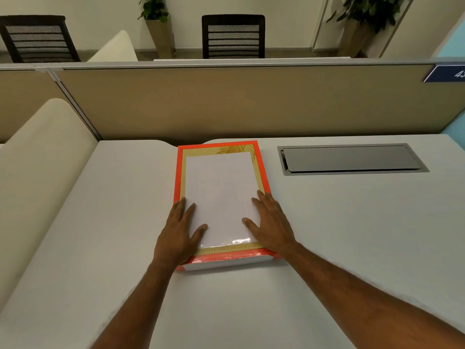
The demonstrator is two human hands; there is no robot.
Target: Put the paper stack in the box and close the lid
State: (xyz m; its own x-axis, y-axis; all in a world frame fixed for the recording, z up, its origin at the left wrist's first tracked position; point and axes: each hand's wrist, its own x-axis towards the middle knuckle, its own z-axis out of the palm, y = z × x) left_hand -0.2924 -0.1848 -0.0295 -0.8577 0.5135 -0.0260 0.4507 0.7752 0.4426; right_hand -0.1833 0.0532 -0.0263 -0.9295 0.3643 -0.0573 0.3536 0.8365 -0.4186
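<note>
Evidently lid seated on orange box; left hand and right hand pressed flat, open, gripping nothing. Risk: uneven pressure, lid skewed, box slid across bench.

Pale desk with a grey cable hatch, backed by a beige partition. Beyond stand two black mesh chairs and potted plants.

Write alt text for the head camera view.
Two bare hands, left hand and right hand, rest flat on a white paper stack lying on an orange-edged rectangular box. It sits on a pale grey desk beside a closed grey metal cable hatch.
</note>
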